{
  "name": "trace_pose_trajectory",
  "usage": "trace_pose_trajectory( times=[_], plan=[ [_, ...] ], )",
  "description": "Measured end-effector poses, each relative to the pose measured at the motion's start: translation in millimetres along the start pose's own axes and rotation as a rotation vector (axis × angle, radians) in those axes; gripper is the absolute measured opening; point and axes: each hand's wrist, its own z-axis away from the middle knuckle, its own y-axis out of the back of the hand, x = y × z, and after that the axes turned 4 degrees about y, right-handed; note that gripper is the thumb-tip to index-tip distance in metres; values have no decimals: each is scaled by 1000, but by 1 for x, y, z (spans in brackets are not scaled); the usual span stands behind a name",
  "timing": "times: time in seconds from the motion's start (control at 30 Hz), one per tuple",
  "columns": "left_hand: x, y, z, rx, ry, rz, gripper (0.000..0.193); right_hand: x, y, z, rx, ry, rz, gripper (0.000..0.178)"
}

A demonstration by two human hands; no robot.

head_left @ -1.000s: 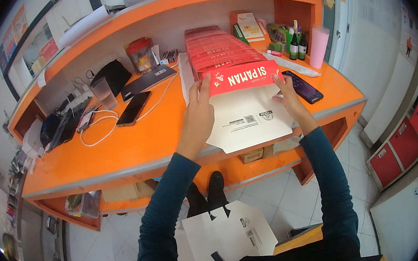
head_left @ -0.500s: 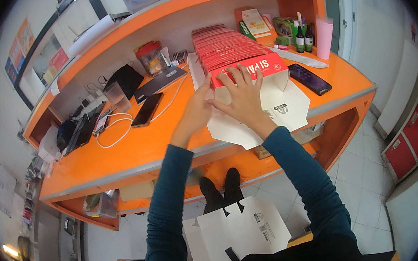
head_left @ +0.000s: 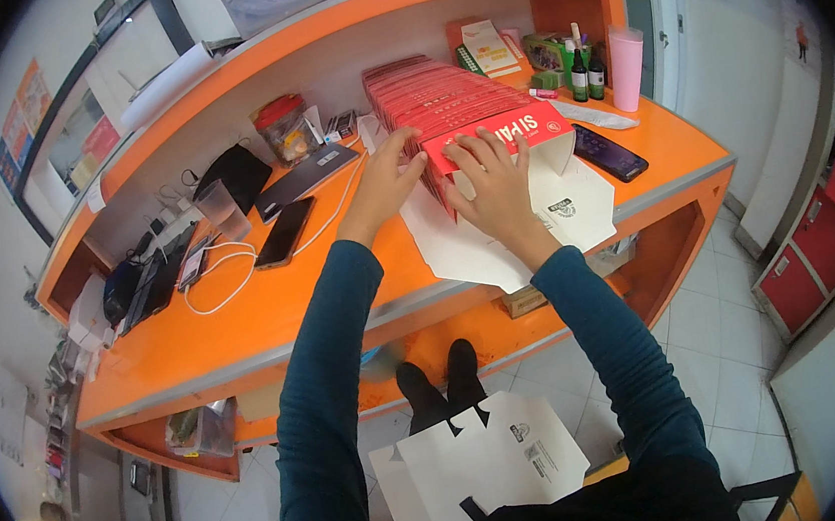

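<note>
A long row of red folded cartons (head_left: 452,96) stands packed front to back on the orange desk. The front carton (head_left: 532,131) has a red face and a white inner side. My right hand (head_left: 493,188) is on it, fingers over its red face and thumb at its left side. At the row's left front edge is my left hand (head_left: 380,189), fingertips against the cartons and thumb held apart. Beneath the front of the row lies a flat white carton sheet (head_left: 497,253). Another unfolded white carton blank (head_left: 429,485) rests on my lap.
Right of the row lies a dark phone (head_left: 610,152), with a pink tumbler (head_left: 626,70) and small green bottles (head_left: 579,76) behind. To the left are another phone (head_left: 285,233), a closed laptop (head_left: 307,179), a clear cup (head_left: 223,217), white cables and a red-lidded jar (head_left: 286,130).
My left hand has moved slightly apart from my right and up against the row's left edge. My right thumb has shifted to the front carton's left side. The view has turned slightly.
</note>
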Motion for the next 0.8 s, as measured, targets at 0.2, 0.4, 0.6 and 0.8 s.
trace_pose_trajectory(
  times=[0.2, 0.4, 0.6, 0.8],
  plan=[
    [-3, -11, 1, 182, -153, -75, 30, 5, 2, 2, 45, 14, -30, 34],
    [8, -25, -1, 293, -60, -335, 24, 8, -13, -1, -8, 40, 22, 34],
    [0, -18, 3, 237, -68, -207, 25, 19, -7, -17, -145, -32, -244, 32],
    [21, -18, -1, 121, 84, -39, 40, 99, 17, -2, 356, -569, -348, 18]
  ],
)
